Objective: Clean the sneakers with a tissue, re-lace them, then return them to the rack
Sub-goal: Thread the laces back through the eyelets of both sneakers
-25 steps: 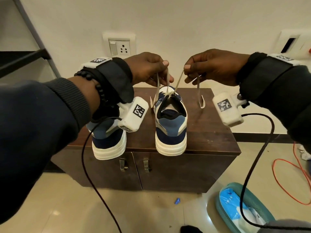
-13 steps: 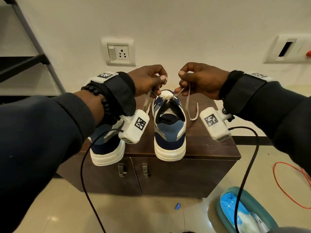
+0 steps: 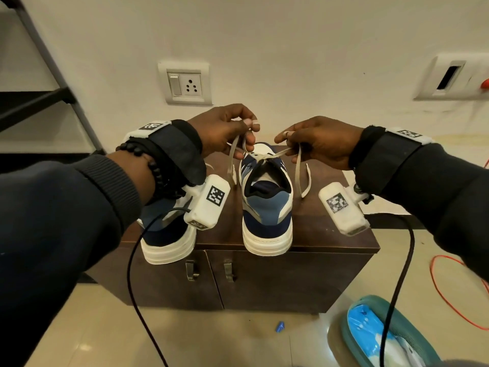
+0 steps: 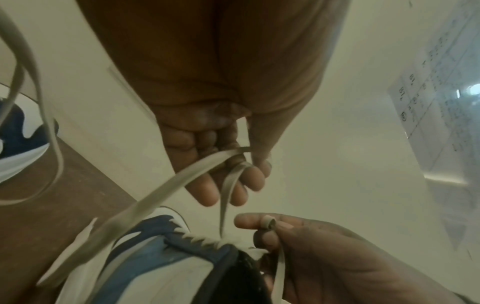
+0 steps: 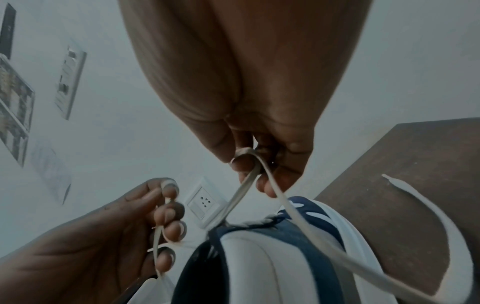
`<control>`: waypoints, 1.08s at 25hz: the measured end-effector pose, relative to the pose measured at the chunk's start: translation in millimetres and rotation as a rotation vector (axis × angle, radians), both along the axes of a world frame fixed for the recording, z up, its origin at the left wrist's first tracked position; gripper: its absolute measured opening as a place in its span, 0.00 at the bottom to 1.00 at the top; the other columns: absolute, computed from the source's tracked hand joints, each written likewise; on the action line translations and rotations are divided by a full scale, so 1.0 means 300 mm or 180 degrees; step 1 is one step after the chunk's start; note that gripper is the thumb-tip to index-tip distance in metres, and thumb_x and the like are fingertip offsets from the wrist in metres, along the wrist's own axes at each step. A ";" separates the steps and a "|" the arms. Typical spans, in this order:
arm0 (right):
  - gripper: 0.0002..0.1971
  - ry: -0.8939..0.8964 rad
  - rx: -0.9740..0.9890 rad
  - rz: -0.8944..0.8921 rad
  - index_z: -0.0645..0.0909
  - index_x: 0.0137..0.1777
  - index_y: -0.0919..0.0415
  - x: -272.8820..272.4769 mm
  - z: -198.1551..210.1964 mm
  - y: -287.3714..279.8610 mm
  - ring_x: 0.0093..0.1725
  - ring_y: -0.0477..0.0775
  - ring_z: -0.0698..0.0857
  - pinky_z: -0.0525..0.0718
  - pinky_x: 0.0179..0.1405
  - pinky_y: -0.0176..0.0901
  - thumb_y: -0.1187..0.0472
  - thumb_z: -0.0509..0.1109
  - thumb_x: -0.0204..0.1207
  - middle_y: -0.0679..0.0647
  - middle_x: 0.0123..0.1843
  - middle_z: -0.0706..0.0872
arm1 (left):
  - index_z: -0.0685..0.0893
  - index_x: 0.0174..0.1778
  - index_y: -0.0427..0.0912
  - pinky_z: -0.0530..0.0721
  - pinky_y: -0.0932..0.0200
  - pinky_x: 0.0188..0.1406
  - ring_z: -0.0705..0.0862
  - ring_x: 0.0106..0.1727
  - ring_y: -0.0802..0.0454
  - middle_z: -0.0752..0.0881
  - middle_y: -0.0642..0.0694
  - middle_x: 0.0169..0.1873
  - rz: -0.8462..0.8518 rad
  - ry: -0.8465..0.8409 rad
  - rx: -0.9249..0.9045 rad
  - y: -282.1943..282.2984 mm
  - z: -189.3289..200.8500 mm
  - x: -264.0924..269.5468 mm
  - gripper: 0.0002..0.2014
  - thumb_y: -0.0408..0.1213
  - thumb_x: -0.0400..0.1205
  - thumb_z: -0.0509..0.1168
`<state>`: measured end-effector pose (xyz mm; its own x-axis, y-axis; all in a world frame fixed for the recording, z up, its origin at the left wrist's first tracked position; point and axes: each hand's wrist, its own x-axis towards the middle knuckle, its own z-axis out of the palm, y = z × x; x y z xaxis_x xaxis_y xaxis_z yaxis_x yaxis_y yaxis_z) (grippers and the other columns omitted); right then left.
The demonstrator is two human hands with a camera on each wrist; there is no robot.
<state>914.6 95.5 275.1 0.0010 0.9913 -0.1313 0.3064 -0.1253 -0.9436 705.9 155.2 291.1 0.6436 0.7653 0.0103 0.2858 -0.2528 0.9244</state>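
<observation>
Two blue-and-white sneakers stand heel-toward-me on a dark wooden cabinet [image 3: 330, 223]. The right sneaker [image 3: 266, 205] sits in the middle; the left sneaker [image 3: 166, 234] is partly hidden behind my left wrist. My left hand [image 3: 238, 133] pinches a loop of the beige lace [image 3: 232, 152] above the right sneaker's tongue. My right hand [image 3: 299, 144] pinches the other lace loop [image 3: 299, 168], whose loose end hangs down to the cabinet top. The two strands cross at the top eyelets [image 3: 263, 157]. In the left wrist view the left fingers [image 4: 233, 181] hold a folded lace loop; in the right wrist view the right fingers [image 5: 259, 170] do the same.
A wall socket [image 3: 185, 84] is behind the cabinet. A black rack [image 3: 34, 102] stands at the left. On the floor lie a teal basin with a blue packet [image 3: 375, 337], an orange cable [image 3: 449, 295] and a small blue scrap [image 3: 280, 326].
Both hands have come lower and closer to the sneaker's tongue, and the lace strands are now held as loops crossing over the top eyelets.
</observation>
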 end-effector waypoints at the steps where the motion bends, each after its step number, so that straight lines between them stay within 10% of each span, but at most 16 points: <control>1: 0.12 0.0053 0.0067 0.0015 0.80 0.60 0.70 -0.007 0.008 0.005 0.41 0.50 0.81 0.86 0.40 0.38 0.71 0.57 0.83 0.59 0.47 0.81 | 0.76 0.50 0.44 0.86 0.55 0.40 0.86 0.44 0.49 0.86 0.44 0.39 -0.0086 -0.0119 0.0066 -0.003 0.011 -0.003 0.06 0.37 0.89 0.54; 7: 0.16 0.0163 0.0509 0.0286 0.75 0.67 0.65 -0.047 0.046 0.025 0.40 0.50 0.85 0.86 0.40 0.37 0.73 0.62 0.81 0.58 0.42 0.84 | 0.61 0.60 0.39 0.82 0.60 0.32 0.81 0.32 0.50 0.85 0.41 0.36 -0.0259 0.0004 0.0367 -0.013 0.018 0.030 0.12 0.38 0.88 0.57; 16: 0.10 -0.0057 0.0584 -0.0007 0.84 0.53 0.62 -0.029 0.042 0.034 0.37 0.50 0.84 0.85 0.39 0.41 0.59 0.62 0.83 0.53 0.34 0.84 | 0.78 0.62 0.37 0.80 0.62 0.35 0.75 0.37 0.55 0.74 0.47 0.40 -0.0060 0.0725 0.0855 0.004 0.026 0.061 0.13 0.40 0.88 0.55; 22: 0.10 0.0274 0.0912 -0.0126 0.82 0.57 0.62 -0.013 0.074 0.010 0.48 0.55 0.90 0.87 0.46 0.44 0.61 0.61 0.84 0.59 0.48 0.90 | 0.79 0.57 0.40 0.85 0.61 0.29 0.87 0.41 0.50 0.88 0.43 0.42 0.0272 -0.0331 0.0656 -0.008 0.068 0.034 0.18 0.45 0.90 0.47; 27: 0.10 0.0802 0.0731 -0.0355 0.78 0.57 0.64 -0.011 0.094 0.011 0.49 0.59 0.90 0.87 0.50 0.50 0.61 0.57 0.86 0.59 0.47 0.91 | 0.77 0.53 0.38 0.81 0.58 0.26 0.81 0.29 0.50 0.79 0.45 0.29 0.0573 -0.0011 0.0673 0.005 0.086 0.027 0.19 0.52 0.87 0.53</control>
<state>911.2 99.0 303.4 0.1070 0.9906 0.0850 0.0570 0.0793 -0.9952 714.0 156.6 316.9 0.4970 0.8480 0.1839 0.3407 -0.3856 0.8575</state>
